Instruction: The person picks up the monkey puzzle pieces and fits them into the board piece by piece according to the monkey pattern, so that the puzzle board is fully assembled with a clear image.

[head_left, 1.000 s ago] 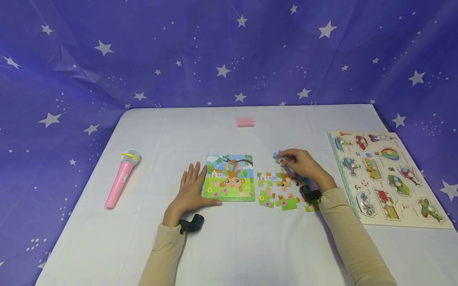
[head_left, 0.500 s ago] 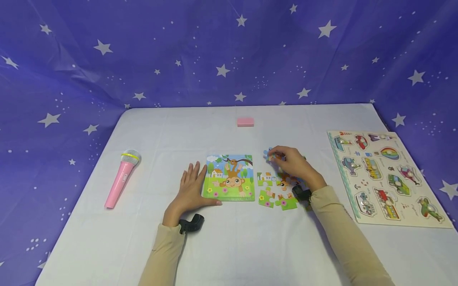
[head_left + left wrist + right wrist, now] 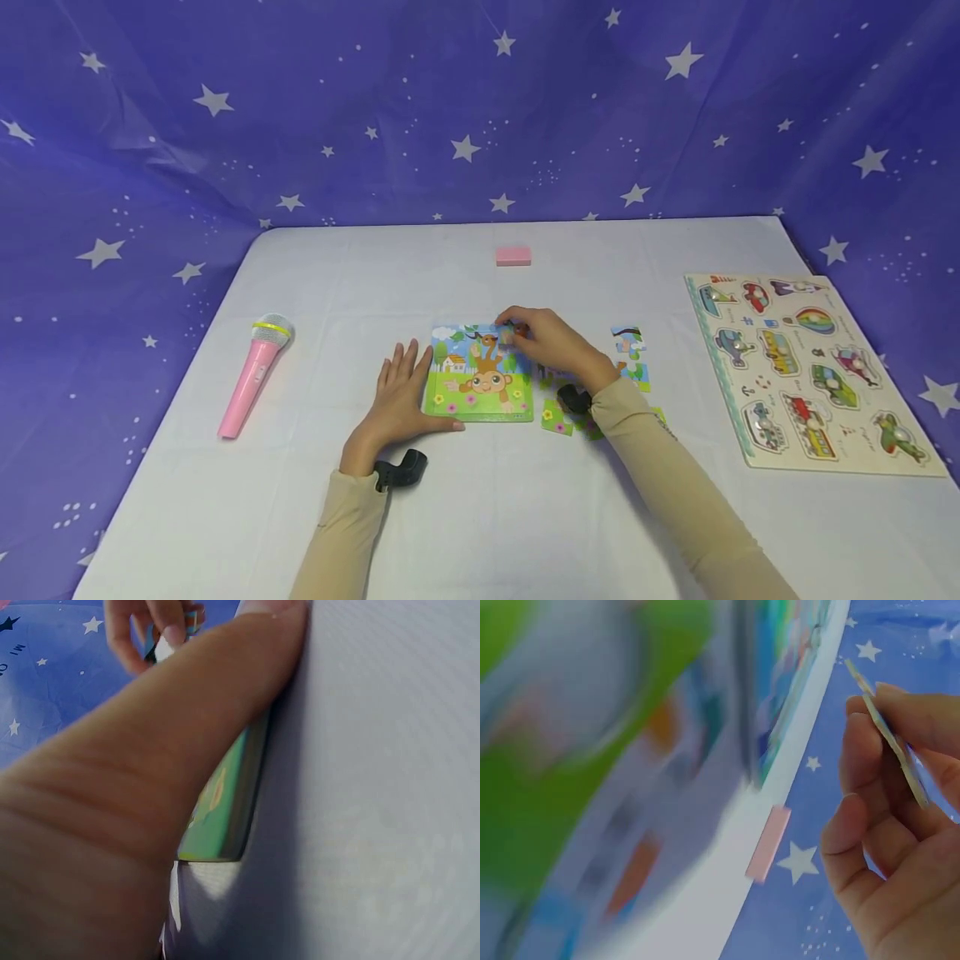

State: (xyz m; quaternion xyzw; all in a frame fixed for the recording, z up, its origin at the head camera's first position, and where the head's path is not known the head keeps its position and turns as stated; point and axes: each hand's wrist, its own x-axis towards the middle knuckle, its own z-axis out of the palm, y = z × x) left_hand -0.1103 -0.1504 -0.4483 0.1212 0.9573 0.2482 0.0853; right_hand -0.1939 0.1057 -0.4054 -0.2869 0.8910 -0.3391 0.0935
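The left hand (image 3: 397, 396), fingers straight and spread, frames the near left corner of the monkey jigsaw board (image 3: 480, 408) on the table (image 3: 480, 517). Loose jigsaw pieces (image 3: 557, 418) lie to the board's right. Over its far right corner, the right hand (image 3: 553, 340) pinches a jigsaw piece (image 3: 896, 746). Beyond sits a pink block (image 3: 513, 257).

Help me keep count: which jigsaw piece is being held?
The piece pinched by the right hand; the other jigsaw pieces in view lie on the white tablecloth.
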